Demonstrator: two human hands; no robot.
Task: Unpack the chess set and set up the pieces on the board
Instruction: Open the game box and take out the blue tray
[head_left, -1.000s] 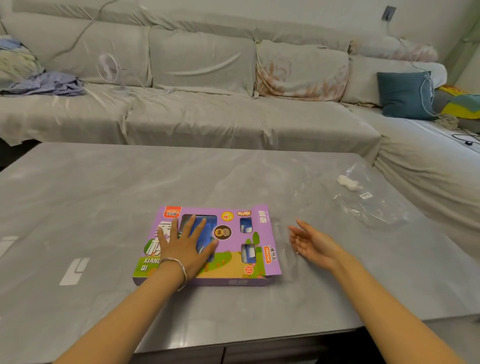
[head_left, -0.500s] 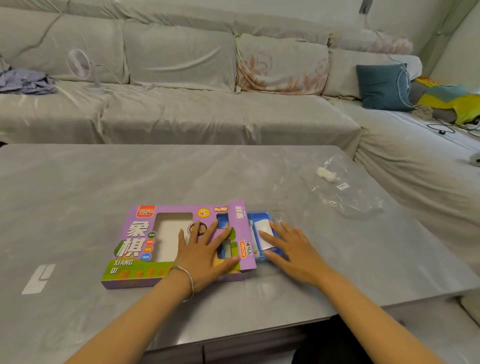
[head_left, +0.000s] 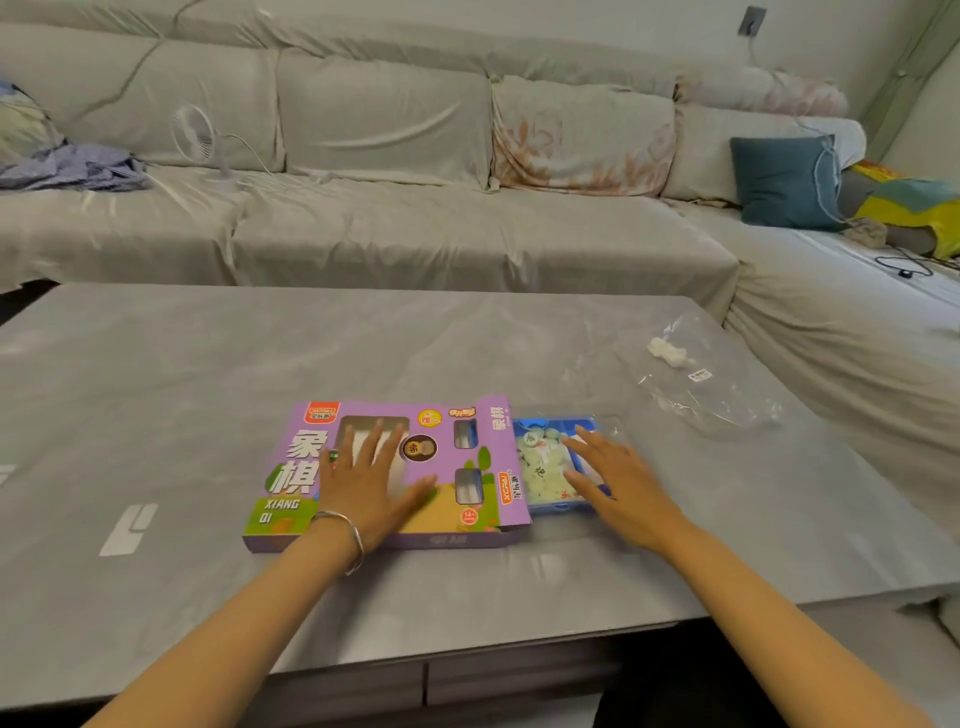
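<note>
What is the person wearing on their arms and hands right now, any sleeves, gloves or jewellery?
No sleeves or gloves: both arms are bare to the frame edge. A thin silver-coloured bangle circles the wrist of the left hand. The right hand and wrist show nothing worn; a ring would be too small to tell.

Living room in a home: a long grey covered sofa (head_left: 467, 234) wraps around the top and right of the frame, with a teal cushion (head_left: 784, 182) at upper right, a small fan (head_left: 195, 135) and crumpled clothes (head_left: 72, 166) at upper left (a black cable (head_left: 904, 264) lies at far right), and a low grey table (head_left: 260, 364) across the centre.
</note>
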